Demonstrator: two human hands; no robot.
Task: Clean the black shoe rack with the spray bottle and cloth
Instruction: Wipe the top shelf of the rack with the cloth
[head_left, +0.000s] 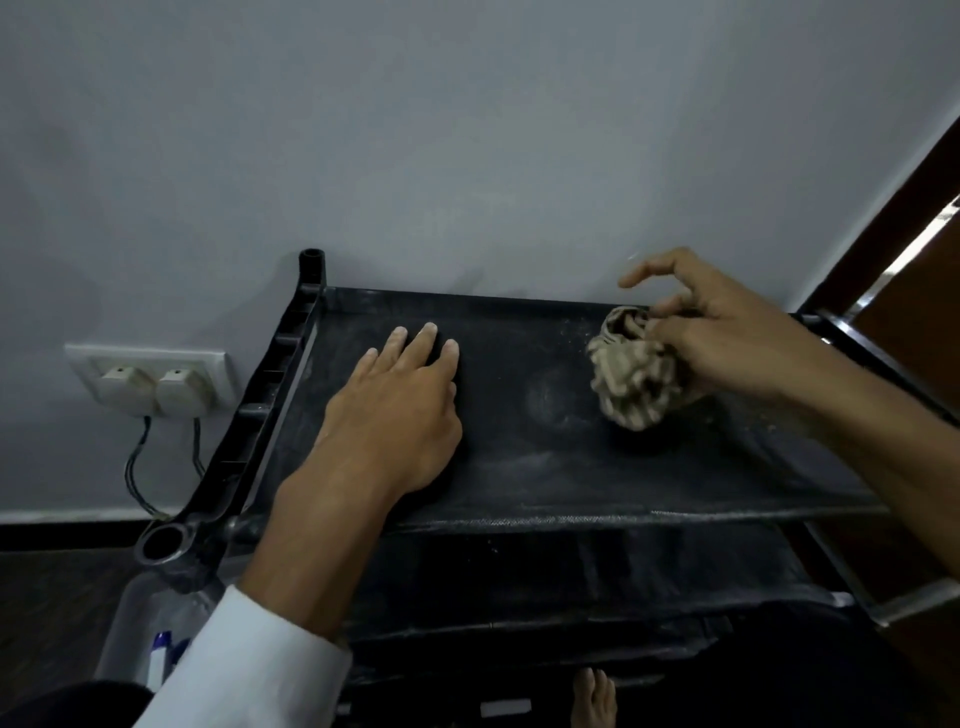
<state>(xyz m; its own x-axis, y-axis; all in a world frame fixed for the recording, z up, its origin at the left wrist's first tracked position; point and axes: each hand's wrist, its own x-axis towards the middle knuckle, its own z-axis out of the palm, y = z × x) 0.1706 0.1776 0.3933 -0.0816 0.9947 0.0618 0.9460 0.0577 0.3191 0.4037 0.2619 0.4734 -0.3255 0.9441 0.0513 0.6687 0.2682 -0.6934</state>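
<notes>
- Presses left hand (395, 410) flat, fingers straight, on shoe rack (571, 478) top.
- Grips bunched cloth (631, 379) in right hand (727, 338), right rear corner.
- Likely soft, light; hold wad whole.

No legible text, brand, number or sign is shown. Lettering, if any, on the blue-and-white object (158, 657) in the clear bin (122, 623) at lower left is too blurred to be read. No marking can be made out on the wall socket plate (150, 371).
</notes>
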